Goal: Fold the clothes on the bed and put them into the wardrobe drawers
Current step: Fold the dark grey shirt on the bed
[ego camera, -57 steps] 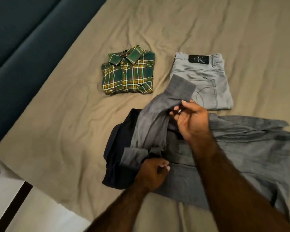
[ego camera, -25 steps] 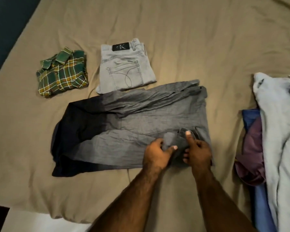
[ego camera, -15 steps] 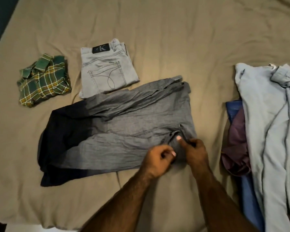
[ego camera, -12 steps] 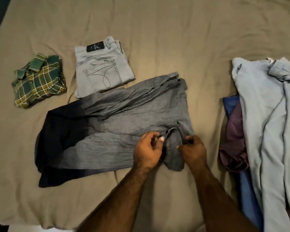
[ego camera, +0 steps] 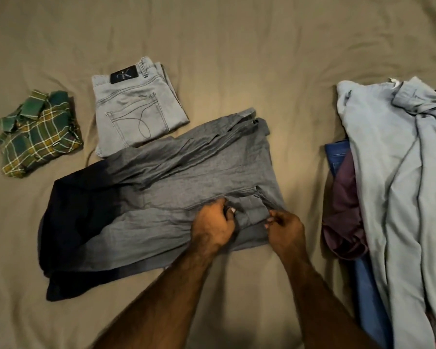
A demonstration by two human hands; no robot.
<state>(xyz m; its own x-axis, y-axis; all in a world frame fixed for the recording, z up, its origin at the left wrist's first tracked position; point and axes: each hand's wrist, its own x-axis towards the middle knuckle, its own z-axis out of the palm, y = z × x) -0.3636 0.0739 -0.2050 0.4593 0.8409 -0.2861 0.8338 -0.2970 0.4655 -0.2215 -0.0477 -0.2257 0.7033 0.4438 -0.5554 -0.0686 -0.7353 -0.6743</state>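
A grey shirt (ego camera: 176,182) that fades to dark navy at its left end lies spread across the tan bed (ego camera: 237,46). My left hand (ego camera: 213,226) and my right hand (ego camera: 283,226) both pinch its collar (ego camera: 251,211) at the near right edge, one on each side. A folded green plaid shirt (ego camera: 37,133) lies at the far left. Folded light grey jeans (ego camera: 136,109) lie beside it, touching the grey shirt's upper edge.
At the right lies a heap of unfolded clothes: a pale blue garment (ego camera: 400,185) on top, a maroon piece (ego camera: 342,205) and a blue piece (ego camera: 368,285) under it. Bare sheet stretches across the far half of the bed.
The view swung right from the folded pile. The grey shirt went from bunched up to spread flat, and both hands moved to its near right edge and took hold of the collar.
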